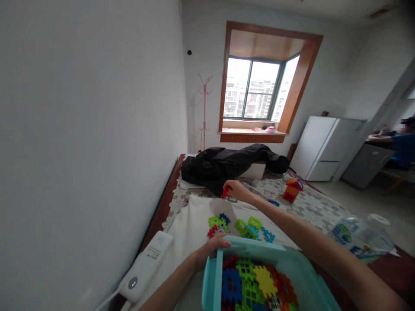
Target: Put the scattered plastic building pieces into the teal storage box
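My left hand (212,248) is closed on the far left corner of a teal plastic bin (259,243), its thumb over the rim. Inside the bin lie several interlocking plastic building pieces (251,285) in blue, green, yellow, red and orange. Stretched out past the bin, my right hand (235,190) pinches a red building piece (226,191) above the cloth, near a dark garment. Between the bin and that hand, two loose groups of pieces rest on the white cloth: a green, blue and red group (218,224) and a green and light blue group (251,229).
A black garment (223,164) is heaped over a white box (254,170) at the table's far end. An orange and red built block (292,190) stands at right, beyond a clear plastic bottle (363,235). A white power strip (145,268) lies left. A person (403,149) sits far right.
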{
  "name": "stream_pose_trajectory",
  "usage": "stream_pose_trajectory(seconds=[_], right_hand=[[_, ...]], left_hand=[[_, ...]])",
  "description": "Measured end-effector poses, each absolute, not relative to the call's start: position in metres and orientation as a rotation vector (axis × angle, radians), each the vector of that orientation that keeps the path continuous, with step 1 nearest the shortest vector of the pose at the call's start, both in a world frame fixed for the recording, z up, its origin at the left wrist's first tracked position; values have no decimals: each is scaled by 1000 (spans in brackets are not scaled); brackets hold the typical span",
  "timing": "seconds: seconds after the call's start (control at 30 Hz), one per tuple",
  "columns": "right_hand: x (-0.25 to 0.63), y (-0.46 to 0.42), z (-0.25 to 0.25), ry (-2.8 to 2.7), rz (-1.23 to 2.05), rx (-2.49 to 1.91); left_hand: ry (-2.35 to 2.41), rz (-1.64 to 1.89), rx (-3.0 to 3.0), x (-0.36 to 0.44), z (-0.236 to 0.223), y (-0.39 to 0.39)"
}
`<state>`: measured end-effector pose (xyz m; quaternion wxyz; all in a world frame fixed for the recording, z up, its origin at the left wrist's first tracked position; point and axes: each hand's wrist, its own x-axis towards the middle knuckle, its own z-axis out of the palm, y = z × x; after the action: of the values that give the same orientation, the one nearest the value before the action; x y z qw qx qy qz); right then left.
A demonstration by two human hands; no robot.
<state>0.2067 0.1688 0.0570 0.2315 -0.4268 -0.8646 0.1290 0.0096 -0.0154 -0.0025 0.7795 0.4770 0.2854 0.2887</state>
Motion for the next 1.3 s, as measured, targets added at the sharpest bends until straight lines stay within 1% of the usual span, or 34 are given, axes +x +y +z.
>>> stream_pose_trajectory(seconds=[0.07, 0.17, 0.3, 0.37, 0.47, 0.6, 0.7, 0.83, 1.0, 1.1, 1.3], right_hand=[[218, 146, 74, -2262, 498, -1089], [237, 89, 104, -2135, 865, -813], [259, 9, 146, -2385, 1157, -603], [267, -8, 155, -2517, 1208, -565], [271, 2, 141, -2510, 1076, -694], [264, 38, 92, -2582, 709, -890], [252, 45, 60, -2750, 535, -754], [238, 31, 25, -2867, 392, -493], [233, 25, -17, -2931, 351, -324], [239, 32, -21, -2919, 360, -359], [265, 56, 0, -2904, 319, -509]], left_hand=[[621, 612, 1027, 8, -7, -14], [662, 637, 996, 8, -11, -15], [664, 648, 908, 10, -9, -18], [643, 607, 904, 10, -6, -20], [659, 559, 925, 8, 2, -24], [668, 444, 1054, 9, 18, -32], [639, 401, 1210, 15, 29, -39], [660, 458, 1331, 24, 34, -44], [630, 461, 1361, 27, 34, -43], [635, 479, 1344, 28, 32, -42], [631, 541, 1205, 27, 21, -36]])
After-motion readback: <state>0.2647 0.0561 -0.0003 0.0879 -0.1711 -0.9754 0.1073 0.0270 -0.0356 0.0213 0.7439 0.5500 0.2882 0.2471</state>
